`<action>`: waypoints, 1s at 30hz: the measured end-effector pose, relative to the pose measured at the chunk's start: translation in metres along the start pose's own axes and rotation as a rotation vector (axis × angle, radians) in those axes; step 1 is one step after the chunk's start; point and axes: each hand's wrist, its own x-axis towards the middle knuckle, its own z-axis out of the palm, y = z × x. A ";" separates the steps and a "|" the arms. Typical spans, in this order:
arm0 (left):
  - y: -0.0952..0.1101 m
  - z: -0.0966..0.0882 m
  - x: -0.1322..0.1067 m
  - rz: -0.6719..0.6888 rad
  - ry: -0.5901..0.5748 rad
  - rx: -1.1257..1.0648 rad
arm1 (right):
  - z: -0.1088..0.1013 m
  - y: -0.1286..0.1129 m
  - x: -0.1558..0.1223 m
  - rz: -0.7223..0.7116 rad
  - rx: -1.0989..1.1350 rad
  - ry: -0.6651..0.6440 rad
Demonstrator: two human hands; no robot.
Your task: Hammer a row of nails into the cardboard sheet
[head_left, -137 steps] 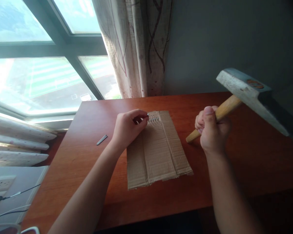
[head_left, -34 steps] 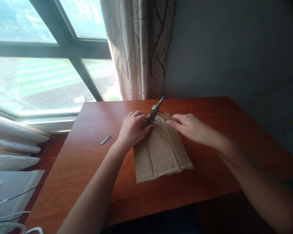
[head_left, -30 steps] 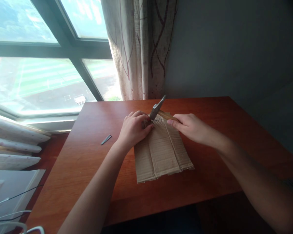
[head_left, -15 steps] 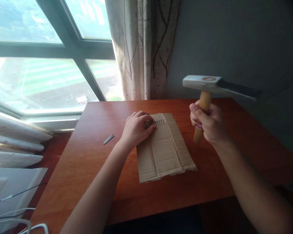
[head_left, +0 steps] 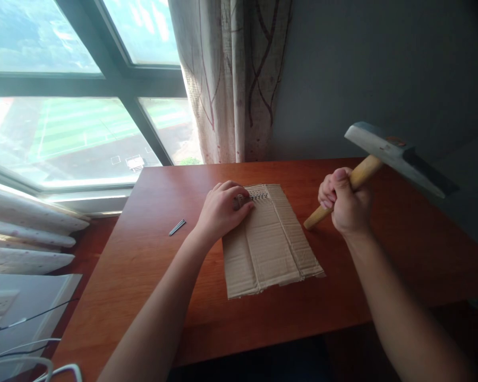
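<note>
A flat sheet of brown cardboard [head_left: 269,244] lies on the red-brown wooden table [head_left: 151,265]. Several small nails [head_left: 258,195] stand in rows near its far edge. My left hand [head_left: 223,209] rests on the cardboard's far left corner, its fingers pinched together on a nail beside those rows. My right hand [head_left: 346,204] is closed around the wooden handle of a hammer [head_left: 396,156], raised above the table to the right of the cardboard, its grey metal head up and to the right.
Loose nails [head_left: 177,227] lie on the table left of my left hand. A window [head_left: 63,106] and patterned curtain [head_left: 239,79] stand behind the table, a grey wall to the right. White cables and a socket strip [head_left: 0,303] sit lower left.
One second ago the hammer head was down at the nails by my left hand. My right hand has since swung it up and back to the right. My left hand has stayed put.
</note>
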 end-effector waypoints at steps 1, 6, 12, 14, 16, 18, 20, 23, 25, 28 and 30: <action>0.000 0.000 0.000 0.012 0.010 -0.004 | -0.001 0.000 -0.002 -0.001 0.010 -0.004; -0.004 -0.015 0.001 0.006 0.145 -0.045 | -0.002 -0.002 -0.006 -0.038 -0.021 0.085; -0.037 -0.055 -0.033 -0.210 0.188 0.144 | -0.002 -0.001 -0.006 -0.049 -0.027 0.118; -0.050 -0.064 -0.053 -0.315 0.130 0.271 | -0.001 0.000 -0.005 -0.053 -0.018 0.129; -0.059 -0.069 -0.072 -0.387 0.045 0.414 | -0.001 0.001 -0.005 -0.057 -0.007 0.143; -0.061 -0.068 -0.087 -0.425 -0.029 0.539 | 0.000 0.002 -0.005 -0.061 0.001 0.146; -0.059 -0.065 -0.095 -0.450 -0.085 0.630 | 0.001 0.002 -0.004 -0.062 0.007 0.137; -0.054 -0.061 -0.098 -0.466 -0.125 0.715 | 0.002 0.001 -0.004 -0.059 0.006 0.120; -0.052 -0.061 -0.097 -0.466 -0.140 0.741 | 0.002 0.000 -0.004 -0.049 0.005 0.116; -0.051 -0.063 -0.095 -0.476 -0.164 0.747 | 0.002 -0.001 -0.005 -0.039 -0.003 0.123; -0.051 -0.063 -0.094 -0.481 -0.181 0.747 | 0.001 -0.001 -0.005 -0.038 -0.010 0.125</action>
